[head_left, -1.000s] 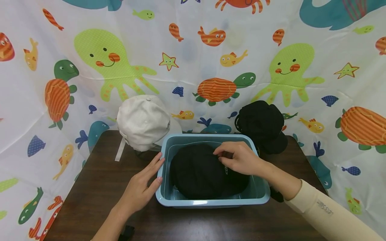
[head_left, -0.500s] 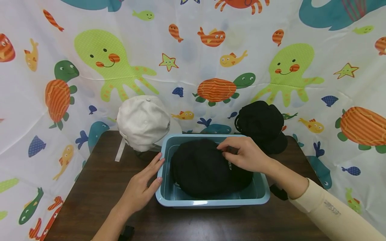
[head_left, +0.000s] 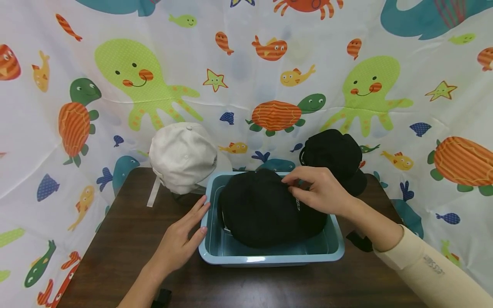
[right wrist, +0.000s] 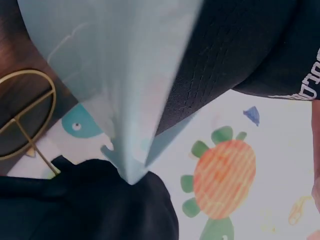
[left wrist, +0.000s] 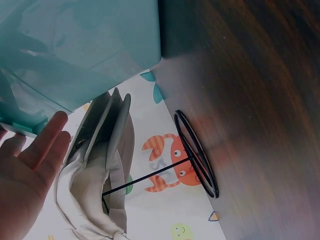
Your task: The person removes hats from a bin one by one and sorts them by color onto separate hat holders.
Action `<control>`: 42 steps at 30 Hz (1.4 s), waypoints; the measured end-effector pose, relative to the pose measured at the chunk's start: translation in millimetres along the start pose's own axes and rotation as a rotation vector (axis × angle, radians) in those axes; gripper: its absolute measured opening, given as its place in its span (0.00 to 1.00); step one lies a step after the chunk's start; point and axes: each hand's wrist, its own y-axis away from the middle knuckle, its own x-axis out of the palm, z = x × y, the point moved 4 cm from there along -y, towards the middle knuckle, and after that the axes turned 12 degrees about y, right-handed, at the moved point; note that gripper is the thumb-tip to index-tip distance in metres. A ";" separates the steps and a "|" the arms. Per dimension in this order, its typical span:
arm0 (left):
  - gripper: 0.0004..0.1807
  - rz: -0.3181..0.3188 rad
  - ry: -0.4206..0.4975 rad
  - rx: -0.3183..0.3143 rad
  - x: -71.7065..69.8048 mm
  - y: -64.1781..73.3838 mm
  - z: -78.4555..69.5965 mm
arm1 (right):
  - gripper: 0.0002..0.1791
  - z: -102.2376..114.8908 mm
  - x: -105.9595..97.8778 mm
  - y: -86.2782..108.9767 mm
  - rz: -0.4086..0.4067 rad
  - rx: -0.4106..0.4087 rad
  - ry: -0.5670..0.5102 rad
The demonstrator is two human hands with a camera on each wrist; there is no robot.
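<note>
A black baseball cap (head_left: 262, 209) with white lettering sits in the light blue plastic bin (head_left: 269, 259), its crown up at the bin's far rim. My right hand (head_left: 319, 190) pinches the crown between thumb and fingers. In the right wrist view, the cap's stitched brim (right wrist: 200, 75) shows above the bin wall (right wrist: 115, 75); only a sliver of hand (right wrist: 316, 155) shows at the right edge. My left hand (head_left: 179, 239) rests straight fingers against the bin's left rim. In the left wrist view, that hand (left wrist: 30, 175) lies beside the bin (left wrist: 90, 50).
Behind the bin on the left, white caps (head_left: 185, 158) are stacked on a black wire stand (left wrist: 197, 155). A black cap (head_left: 333, 158) stands at the back right, near a gold wire base (right wrist: 27, 115). A sea-animal curtain (head_left: 246, 51) hangs behind the dark wooden table (head_left: 115, 244).
My right hand has moved up and slightly right, drawing the black cap higher and rightward in the bin. The left hand stays on the rim.
</note>
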 end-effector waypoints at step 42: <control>0.33 -0.008 -0.027 -0.006 0.6 0.9 1.3 | 0.15 -4.9 -105.4 -9.8 -0.287 0.147 0.153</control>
